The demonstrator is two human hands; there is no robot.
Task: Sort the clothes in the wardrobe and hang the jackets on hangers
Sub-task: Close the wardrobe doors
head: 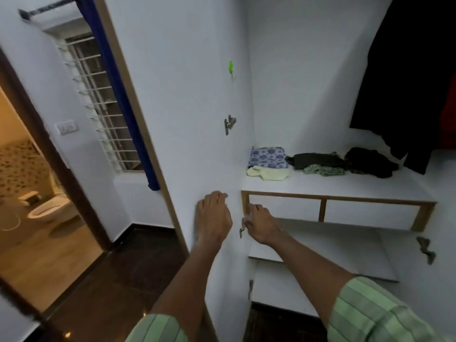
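My left hand [213, 215] presses flat, fingers fairly straight, on the inside of the open white wardrobe door [192, 107]. My right hand [261, 224] grips a small metal latch [242, 227] on the lower door's edge, just under the shelf's wooden frame. On the white shelf [345, 186] lie a folded purple patterned cloth [267, 156], a pale yellow garment [267, 173], a dark olive garment [314, 160], a light green piece [324, 171] and a crumpled black garment [370, 162]. A dark jacket [409, 77] hangs at the upper right.
A green hook [231, 69] and a metal latch [229, 123] sit on the open door. Another metal handle [425, 250] is at the lower right. A barred window with a blue curtain [118, 95] is to the left. A bathroom doorway with a toilet [48, 208] is at far left.
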